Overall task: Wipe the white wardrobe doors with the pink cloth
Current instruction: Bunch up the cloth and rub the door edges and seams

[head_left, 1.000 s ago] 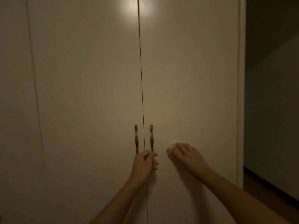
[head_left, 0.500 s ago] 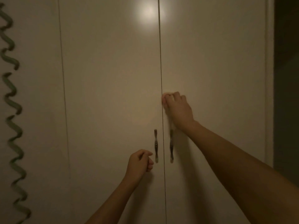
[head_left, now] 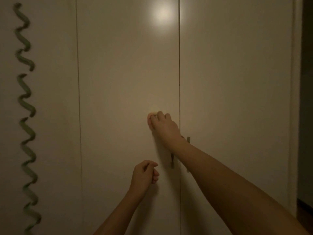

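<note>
Two tall white wardrobe doors fill the view in dim light: the middle door (head_left: 128, 82) and the right door (head_left: 237, 82), split by a thin seam. My right hand (head_left: 163, 128) presses a small bunched pink cloth (head_left: 152, 114) flat against the middle door, just left of the seam and above the handles. Only the cloth's edge shows past my fingertips. My left hand (head_left: 144, 175) hovers lower in a loose fist, holding nothing, left of the left handle (head_left: 172, 161). My right forearm covers most of the right handle (head_left: 188, 141).
A green wavy decoration (head_left: 27, 116) runs down the far-left panel (head_left: 54, 116). A lamp glare (head_left: 162, 16) sits high on the middle door. A dark opening (head_left: 307, 99) and a strip of floor lie past the wardrobe's right edge.
My right hand has carried the cloth up from beside the handles and then left across the seam onto the middle door. My left hand let go of the handle. The view has shifted left.
</note>
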A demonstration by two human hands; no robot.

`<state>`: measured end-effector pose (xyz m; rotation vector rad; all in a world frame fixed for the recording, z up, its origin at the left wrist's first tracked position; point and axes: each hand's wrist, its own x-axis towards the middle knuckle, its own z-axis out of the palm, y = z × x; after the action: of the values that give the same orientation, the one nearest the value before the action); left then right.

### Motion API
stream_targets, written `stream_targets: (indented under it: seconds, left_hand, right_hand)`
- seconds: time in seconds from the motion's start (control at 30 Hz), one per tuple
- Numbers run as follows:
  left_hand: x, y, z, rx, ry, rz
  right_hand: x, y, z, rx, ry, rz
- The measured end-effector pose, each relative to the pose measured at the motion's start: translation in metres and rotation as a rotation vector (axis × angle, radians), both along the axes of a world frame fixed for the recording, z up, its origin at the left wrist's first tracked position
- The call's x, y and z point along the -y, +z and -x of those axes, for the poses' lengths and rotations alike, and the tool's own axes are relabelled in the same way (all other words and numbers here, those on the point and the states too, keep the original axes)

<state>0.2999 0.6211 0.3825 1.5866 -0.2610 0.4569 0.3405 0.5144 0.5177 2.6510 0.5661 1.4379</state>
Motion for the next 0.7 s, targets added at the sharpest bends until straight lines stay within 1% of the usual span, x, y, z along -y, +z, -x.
stream_targets:
  seconds: [0.13, 0.3, 0.4, 0.5, 0.63, 0.7]
  left_hand:
    - [-0.025, -0.006, -0.003, -0.01, 0.051, 0.012]
    - [-0.056, -0.009, -0.004, -0.013, 0.114, 0.058]
    - [-0.068, -0.011, -0.005, -0.016, 0.143, 0.103]
    - [-0.078, -0.017, -0.008, -0.017, 0.182, 0.121]
    - [-0.078, -0.024, -0.009, -0.048, 0.188, 0.159]
    - [-0.072, -0.025, -0.008, -0.067, 0.178, 0.162]
  right_hand:
    - [-0.033, -0.022, -0.001, 0.016, 0.026, 0.058]
    - [-0.068, -0.061, -0.007, -0.096, 0.082, 0.109]
    - [-0.078, -0.091, -0.014, -0.111, 0.115, 0.198]
    - [-0.077, -0.119, -0.016, -0.175, 0.15, 0.264]
    - [-0.056, -0.151, -0.012, -0.247, 0.082, 0.336]
    - [-0.041, -0.164, -0.009, -0.276, 0.091, 0.354]
